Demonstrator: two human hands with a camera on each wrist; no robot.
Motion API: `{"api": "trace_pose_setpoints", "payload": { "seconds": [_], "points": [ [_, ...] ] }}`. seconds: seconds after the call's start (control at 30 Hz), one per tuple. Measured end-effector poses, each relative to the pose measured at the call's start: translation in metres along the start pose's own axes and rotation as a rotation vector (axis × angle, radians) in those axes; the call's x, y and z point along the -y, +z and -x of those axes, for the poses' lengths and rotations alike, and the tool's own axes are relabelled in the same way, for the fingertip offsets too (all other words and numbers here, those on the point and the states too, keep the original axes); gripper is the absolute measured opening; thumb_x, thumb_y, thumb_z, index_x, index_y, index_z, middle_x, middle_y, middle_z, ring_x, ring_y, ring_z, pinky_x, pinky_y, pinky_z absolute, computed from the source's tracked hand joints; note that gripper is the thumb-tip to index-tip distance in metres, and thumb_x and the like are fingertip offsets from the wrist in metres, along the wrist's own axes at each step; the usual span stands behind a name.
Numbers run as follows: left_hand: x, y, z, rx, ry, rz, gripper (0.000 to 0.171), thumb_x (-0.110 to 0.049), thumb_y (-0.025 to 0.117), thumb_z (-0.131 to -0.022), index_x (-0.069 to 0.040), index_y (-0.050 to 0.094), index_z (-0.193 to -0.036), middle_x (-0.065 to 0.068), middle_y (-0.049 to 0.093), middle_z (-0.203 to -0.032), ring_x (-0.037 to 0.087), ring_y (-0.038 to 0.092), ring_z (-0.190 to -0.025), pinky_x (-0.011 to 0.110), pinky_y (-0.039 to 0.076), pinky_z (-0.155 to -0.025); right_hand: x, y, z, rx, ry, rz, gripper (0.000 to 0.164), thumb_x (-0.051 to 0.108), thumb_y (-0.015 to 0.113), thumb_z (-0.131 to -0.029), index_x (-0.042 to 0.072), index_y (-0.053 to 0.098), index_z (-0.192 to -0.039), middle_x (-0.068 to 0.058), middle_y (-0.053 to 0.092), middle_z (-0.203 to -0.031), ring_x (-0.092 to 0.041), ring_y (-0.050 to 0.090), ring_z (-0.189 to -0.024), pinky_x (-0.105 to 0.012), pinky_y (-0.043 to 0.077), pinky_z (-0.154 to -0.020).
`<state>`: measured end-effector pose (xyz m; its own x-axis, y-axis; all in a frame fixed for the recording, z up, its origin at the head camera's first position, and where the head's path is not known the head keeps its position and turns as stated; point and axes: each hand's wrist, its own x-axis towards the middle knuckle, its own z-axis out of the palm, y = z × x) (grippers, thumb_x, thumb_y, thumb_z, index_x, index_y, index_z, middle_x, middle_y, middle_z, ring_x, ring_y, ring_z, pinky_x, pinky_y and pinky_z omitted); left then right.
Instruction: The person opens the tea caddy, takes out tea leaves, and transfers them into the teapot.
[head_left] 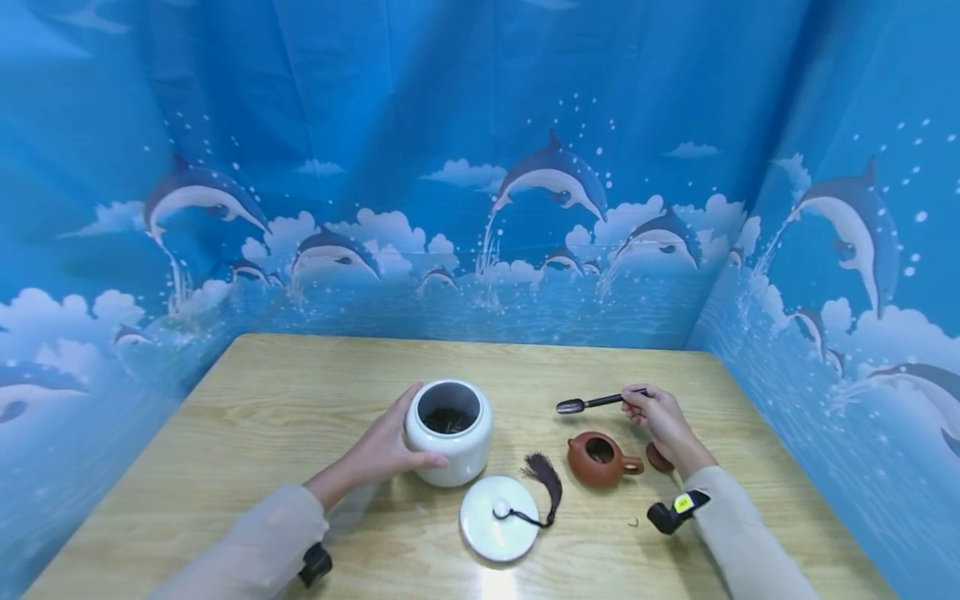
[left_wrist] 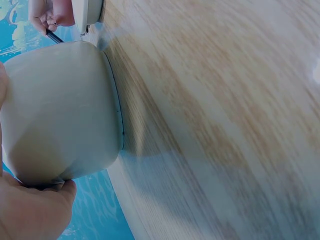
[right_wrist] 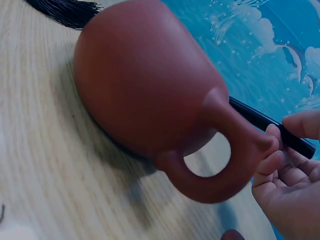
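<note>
My left hand (head_left: 384,447) grips a white ceramic jar (head_left: 467,458), thumb across its near side. The jar is uncovered, and dark tea leaves (head_left: 447,421) lie inside. In the left wrist view the jar (left_wrist: 62,110) hides most of the fingers. My right hand (head_left: 663,423) pinches the handle end of a tea scoop (head_left: 592,402), black-handled, its head pointing left beyond the teapot. A brown clay teapot (head_left: 589,467) without its lid stands below the scoop, with some dark matter inside. The teapot (right_wrist: 145,75) hides the scoop's head in the right wrist view.
The jar's white lid (head_left: 487,533) lies in front of the jar, a dark tassel (head_left: 546,475) tied to its knob. The small teapot lid (head_left: 658,457) sits beside the right wrist. A stray leaf bit (head_left: 633,523) lies on the wooden table (head_left: 300,392). Dolphin-print curtains (head_left: 420,275) border it.
</note>
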<state>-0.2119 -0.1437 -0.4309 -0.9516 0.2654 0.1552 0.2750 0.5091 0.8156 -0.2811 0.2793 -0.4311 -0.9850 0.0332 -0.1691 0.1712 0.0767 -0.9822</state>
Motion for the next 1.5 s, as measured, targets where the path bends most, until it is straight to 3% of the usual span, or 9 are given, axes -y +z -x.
{"api": "trace_pose_setpoints", "payload": {
  "seconds": [0.4,0.83,1.03,1.13,1.3,1.5],
  "points": [
    [-0.001,0.000,0.000,0.001,-0.008,-0.004,0.123,-0.041,0.090,-0.059,-0.007,0.019,-0.152,0.015,0.033,-0.152,0.036,0.032,-0.139,0.058,0.023,-0.113,-0.009,0.001,-0.012,0.002,0.084,0.001,0.026,0.012,0.051,-0.099,-0.007,0.047,-0.116,0.001,0.061,-0.080,-0.005,0.056,-0.070,-0.017,0.049,-0.062],
    [-0.001,0.001,0.000,-0.004,-0.006,0.003,0.122,-0.041,0.091,-0.059,-0.009,0.020,-0.153,0.012,0.036,-0.151,0.035,0.034,-0.138,0.058,0.024,-0.112,-0.017,-0.003,-0.020,0.059,0.111,0.118,0.043,0.014,0.061,-0.094,-0.012,0.048,-0.126,0.003,0.064,-0.080,-0.003,0.055,-0.069,-0.015,0.049,-0.061],
    [0.000,0.001,-0.001,-0.001,-0.006,0.011,0.122,-0.042,0.091,-0.057,-0.012,0.021,-0.152,0.008,0.038,-0.150,0.031,0.035,-0.138,0.056,0.024,-0.113,-0.016,-0.006,-0.022,0.081,0.100,0.110,0.042,0.008,0.046,-0.100,-0.018,0.038,-0.133,0.002,0.063,-0.080,-0.001,0.057,-0.069,-0.013,0.050,-0.062],
    [0.001,0.001,-0.002,0.000,-0.003,0.013,0.123,-0.043,0.091,-0.056,-0.013,0.022,-0.152,0.007,0.039,-0.150,0.029,0.036,-0.138,0.055,0.025,-0.113,-0.016,-0.007,-0.021,0.073,0.093,0.130,0.043,0.005,0.041,-0.102,-0.019,0.034,-0.136,-0.005,0.061,-0.091,-0.001,0.057,-0.073,-0.014,0.051,-0.067],
    [0.000,0.001,-0.002,0.000,-0.002,0.008,0.123,-0.044,0.091,-0.056,-0.012,0.021,-0.152,0.008,0.039,-0.150,0.031,0.036,-0.137,0.056,0.025,-0.113,-0.018,-0.009,-0.021,0.052,0.084,0.127,0.045,0.000,0.044,-0.099,-0.020,0.032,-0.137,-0.025,0.047,-0.125,0.001,0.060,-0.078,-0.014,0.053,-0.077],
    [0.001,0.000,-0.001,0.001,0.001,0.009,0.123,-0.045,0.090,-0.058,-0.009,0.020,-0.152,0.013,0.036,-0.151,0.034,0.034,-0.138,0.058,0.024,-0.112,-0.020,-0.010,-0.024,0.054,0.068,0.108,0.041,-0.009,0.040,-0.096,-0.023,0.034,-0.134,-0.030,0.044,-0.125,0.001,0.061,-0.076,-0.013,0.053,-0.077]
  ]
}}
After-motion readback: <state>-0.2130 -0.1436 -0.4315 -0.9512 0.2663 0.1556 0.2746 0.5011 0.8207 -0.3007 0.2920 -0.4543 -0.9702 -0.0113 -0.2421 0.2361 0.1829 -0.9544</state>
